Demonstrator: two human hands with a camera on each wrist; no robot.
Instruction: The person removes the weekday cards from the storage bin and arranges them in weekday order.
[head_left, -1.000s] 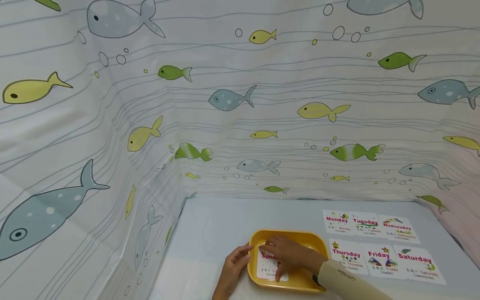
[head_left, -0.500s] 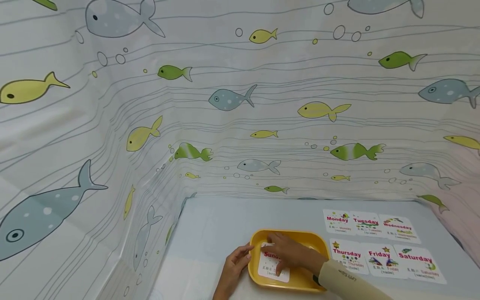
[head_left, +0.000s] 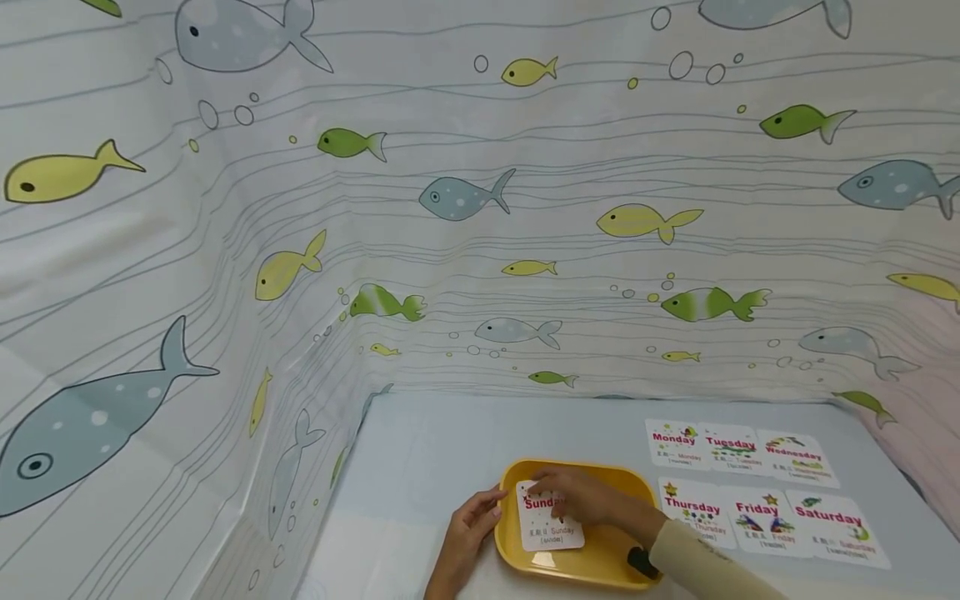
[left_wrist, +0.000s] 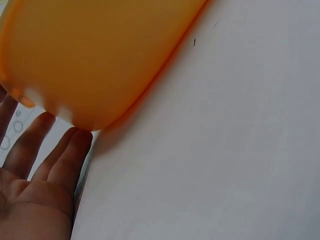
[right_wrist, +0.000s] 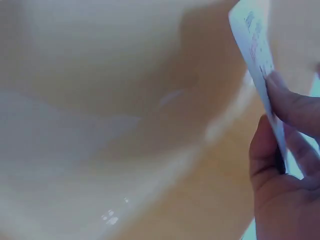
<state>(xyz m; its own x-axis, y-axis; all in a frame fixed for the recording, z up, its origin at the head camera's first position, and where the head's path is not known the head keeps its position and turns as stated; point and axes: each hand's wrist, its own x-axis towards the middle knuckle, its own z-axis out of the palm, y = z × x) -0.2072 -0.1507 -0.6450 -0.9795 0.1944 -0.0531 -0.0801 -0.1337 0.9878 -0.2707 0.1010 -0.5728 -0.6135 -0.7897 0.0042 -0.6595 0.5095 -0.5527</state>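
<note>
My right hand (head_left: 581, 497) reaches over the yellow tray (head_left: 558, 575) and pinches a white flash card (head_left: 551, 533) printed "Sunday". In the right wrist view the card (right_wrist: 252, 47) is seen nearly edge-on, raised off the tray floor, between thumb (right_wrist: 295, 107) and fingers of the right hand (right_wrist: 290, 170). At the tray's left end, my left hand (head_left: 468, 533) rests its fingertips against the outer wall. From the left wrist view, the fingers of that hand (left_wrist: 42, 175) are fairly straight and touch the tray's side (left_wrist: 95, 65).
Right of the tray, the Monday card (head_left: 675, 446), Tuesday card (head_left: 731, 450) and Wednesday card (head_left: 797, 458) lie in a back row. In front are the Thursday card (head_left: 693, 512), Friday card (head_left: 763, 521) and Saturday card (head_left: 836, 529). Fish-patterned sheeting (head_left: 585, 167) walls the white table (head_left: 420, 450).
The Sunday card has come up from the tray floor in my right hand, which has shifted slightly right and changed its hold. My left hand stays at the tray's left end.
</note>
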